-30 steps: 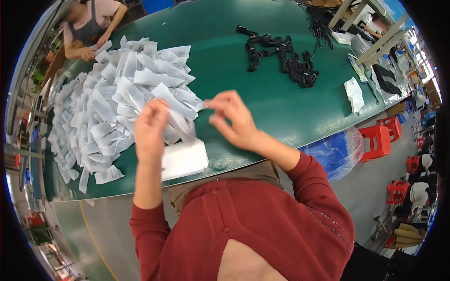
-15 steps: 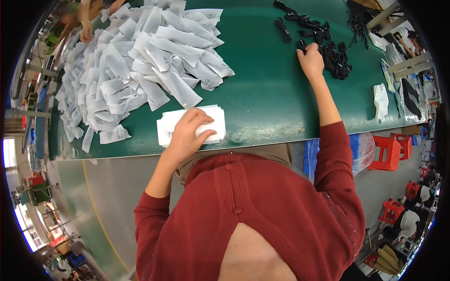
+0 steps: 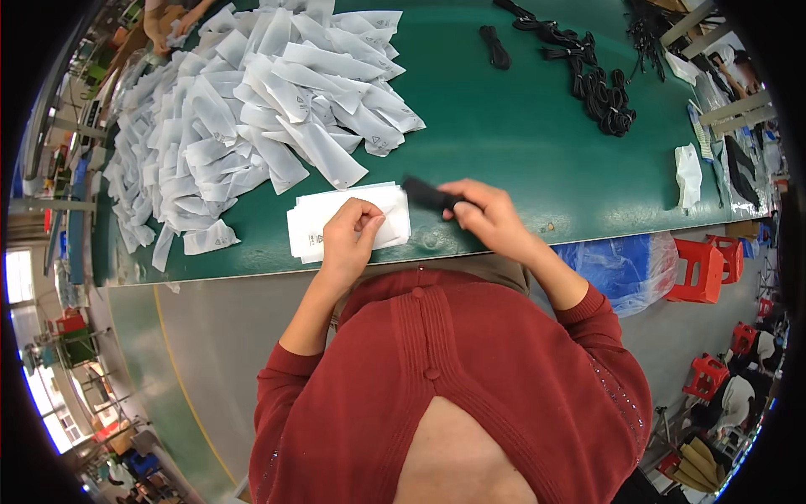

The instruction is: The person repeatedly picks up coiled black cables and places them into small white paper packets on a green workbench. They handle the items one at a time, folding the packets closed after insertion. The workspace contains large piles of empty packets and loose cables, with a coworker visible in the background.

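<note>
Packets (image 3: 252, 109) heap the left of the table (image 3: 457, 139) in the head view, contents unclear; cables (image 3: 594, 91) lie far right, stools (image 3: 698, 269) beyond the edge. The left hand (image 3: 349, 235) partly covers stacked pouches (image 3: 319, 212), fingers curled, grip impossible to tell; the right hand (image 3: 489, 217) holds a blurred cord (image 3: 426, 195) at their right side

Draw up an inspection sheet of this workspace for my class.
Surface: green tabletop, glossy, small marks near its front edge.
Job's things: stack of flat white sleeves at the front; heap of pale sleeves farther left.
Clutter: crumpled white packet at right.
Hands: left hand on the stack, grip unclear; right hand holding a blurred black bundle.
Cables: coiled black cords farther back; lone coil apart.
Surroundings: red stools at right; another person's hands by the heap.
</note>
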{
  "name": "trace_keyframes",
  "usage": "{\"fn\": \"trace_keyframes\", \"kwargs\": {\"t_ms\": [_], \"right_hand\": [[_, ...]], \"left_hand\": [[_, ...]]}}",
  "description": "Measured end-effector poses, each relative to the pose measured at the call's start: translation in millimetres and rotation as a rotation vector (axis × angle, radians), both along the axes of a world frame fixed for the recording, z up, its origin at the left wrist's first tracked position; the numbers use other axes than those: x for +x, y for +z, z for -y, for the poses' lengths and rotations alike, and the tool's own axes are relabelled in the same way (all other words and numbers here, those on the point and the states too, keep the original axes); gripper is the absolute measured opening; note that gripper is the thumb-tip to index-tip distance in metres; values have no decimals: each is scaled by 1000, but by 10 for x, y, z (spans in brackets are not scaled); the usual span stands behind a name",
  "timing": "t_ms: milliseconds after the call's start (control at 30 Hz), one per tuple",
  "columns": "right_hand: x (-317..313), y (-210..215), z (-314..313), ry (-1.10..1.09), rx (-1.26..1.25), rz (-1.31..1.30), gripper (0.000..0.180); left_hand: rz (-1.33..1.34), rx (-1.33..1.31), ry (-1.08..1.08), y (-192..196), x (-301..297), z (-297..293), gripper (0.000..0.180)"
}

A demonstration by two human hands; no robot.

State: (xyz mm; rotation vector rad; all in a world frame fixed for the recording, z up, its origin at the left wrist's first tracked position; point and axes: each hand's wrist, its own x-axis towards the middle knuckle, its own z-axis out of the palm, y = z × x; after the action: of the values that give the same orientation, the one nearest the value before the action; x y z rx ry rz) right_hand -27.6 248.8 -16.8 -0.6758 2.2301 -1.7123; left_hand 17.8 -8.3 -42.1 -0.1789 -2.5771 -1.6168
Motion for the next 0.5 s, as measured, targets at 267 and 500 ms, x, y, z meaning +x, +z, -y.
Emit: {"fn": "trace_keyframes", "kwargs": {"t_ms": [267,500], "right_hand": [[51,-55,56,150,266,-130,30],[-100,-47,133,157,20,755,27]], "left_hand": [[-24,64,-12,-23,-22,-39,5],[-319,-166,-159,137,-40,-124,10]]}}
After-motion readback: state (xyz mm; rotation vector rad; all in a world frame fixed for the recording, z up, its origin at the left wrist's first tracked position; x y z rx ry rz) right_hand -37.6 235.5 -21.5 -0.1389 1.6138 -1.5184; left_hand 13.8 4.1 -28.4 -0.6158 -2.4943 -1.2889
